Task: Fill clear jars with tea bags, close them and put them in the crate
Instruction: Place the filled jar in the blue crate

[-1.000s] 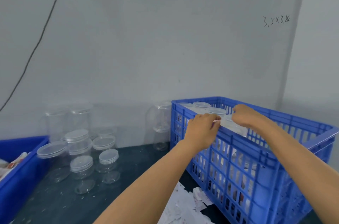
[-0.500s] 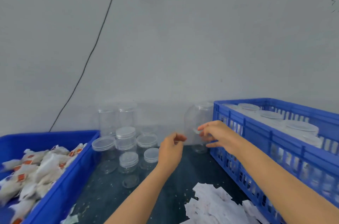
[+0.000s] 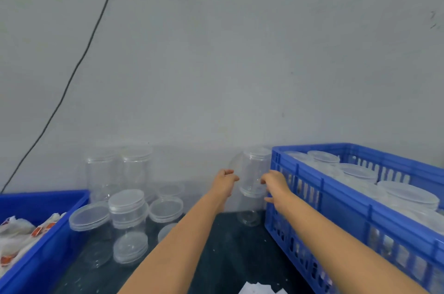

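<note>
Two hands reach for a stack of empty clear jars standing against the far wall, just left of the crate (image 3: 319, 188). Left hand (image 3: 224, 183), fingers curled and holding nothing, sits at the left side of the upper jar (image 3: 254, 168); right hand (image 3: 275, 184) comes at its right side with fingers spread and relaxed. Whether either hand touches the plastic cannot be told, since the jar is transparent and its edges blur into the grey wall.

By the look of it, the step in hand is fetching a fresh jar, with filling and capping not yet begun on it. The next move calls for a firm hold on the upper jar and a straight lift off the lower jar (image 3: 249, 209) beneath, without toppling it, then a carry left toward the tea bags (image 3: 21, 233) heaped in the bin (image 3: 43, 252) at the near left.

Closed jars (image 3: 358, 173) already fill the far end of the crate at right; what they hold shows only dimly through the slots. More jars and loose lids (image 3: 89, 215) crowd the middle, far left of the hands, their outlines overlapping and hard to count. Bin and crate are both cut off by the picture's edges, and white paper scraps (image 3: 257, 289) are clipped at the bottom.
</note>
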